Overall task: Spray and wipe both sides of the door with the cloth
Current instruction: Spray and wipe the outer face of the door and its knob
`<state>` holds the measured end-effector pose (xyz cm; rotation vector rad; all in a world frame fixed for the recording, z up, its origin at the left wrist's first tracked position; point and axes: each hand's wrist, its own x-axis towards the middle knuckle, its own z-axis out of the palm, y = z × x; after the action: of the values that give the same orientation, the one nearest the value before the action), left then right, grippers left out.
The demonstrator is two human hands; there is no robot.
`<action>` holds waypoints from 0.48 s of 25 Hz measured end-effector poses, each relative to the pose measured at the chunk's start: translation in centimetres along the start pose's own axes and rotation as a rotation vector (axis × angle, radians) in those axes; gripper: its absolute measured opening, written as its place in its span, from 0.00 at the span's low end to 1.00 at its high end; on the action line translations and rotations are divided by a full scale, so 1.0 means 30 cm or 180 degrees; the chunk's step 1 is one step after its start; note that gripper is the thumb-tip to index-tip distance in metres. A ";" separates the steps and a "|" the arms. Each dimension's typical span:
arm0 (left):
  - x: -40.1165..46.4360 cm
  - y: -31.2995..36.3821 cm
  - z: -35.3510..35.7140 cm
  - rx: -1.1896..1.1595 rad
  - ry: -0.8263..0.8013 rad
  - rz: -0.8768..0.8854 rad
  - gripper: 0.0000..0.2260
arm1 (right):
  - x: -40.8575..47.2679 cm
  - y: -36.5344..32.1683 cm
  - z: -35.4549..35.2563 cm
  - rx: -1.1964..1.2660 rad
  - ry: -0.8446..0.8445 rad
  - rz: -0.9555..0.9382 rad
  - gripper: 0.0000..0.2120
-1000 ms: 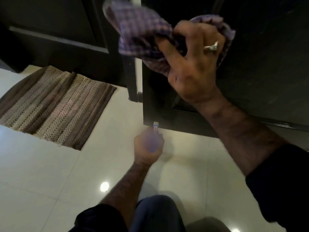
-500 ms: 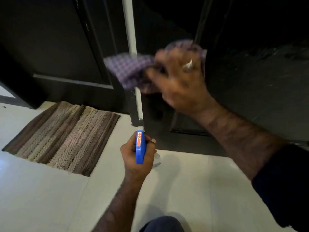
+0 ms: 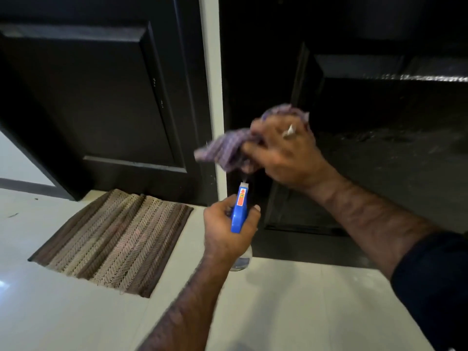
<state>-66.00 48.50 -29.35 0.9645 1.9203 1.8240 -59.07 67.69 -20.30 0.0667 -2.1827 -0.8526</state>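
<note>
Left hand (image 3: pixel 229 228) gripped spray bottle (image 3: pixel 239 211), nozzle pointing up at cloth (image 3: pixel 228 148) bunched in right hand (image 3: pixel 286 153), directly above, near dark door (image 3: pixel 379 148) panel.

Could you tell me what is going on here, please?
A person is cleaning a dark door. The right hand grips a purple checked cloth near the door's lower panel. The left hand holds a blue-topped spray bottle just below the cloth, nozzle pointing up towards it. A striped mat lies on the floor to the left.
</note>
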 end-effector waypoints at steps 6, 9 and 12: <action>0.043 0.182 -0.018 -0.0586 0.0093 0.0206 0.08 | 0.076 -0.011 -0.005 -0.0011 0.0554 0.1163 0.14; 0.007 0.197 -0.046 -0.0501 -0.0038 0.0274 0.08 | -0.222 -0.143 0.069 0.0273 -0.0508 -0.0183 0.07; -0.025 0.197 -0.064 -0.0209 -0.0116 0.0240 0.08 | -0.203 -0.023 -0.030 0.0169 -0.0596 -0.0376 0.06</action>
<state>-65.23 46.32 -23.54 1.0543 1.8141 1.8849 -54.36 68.53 -24.23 0.1485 -2.3966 -0.8977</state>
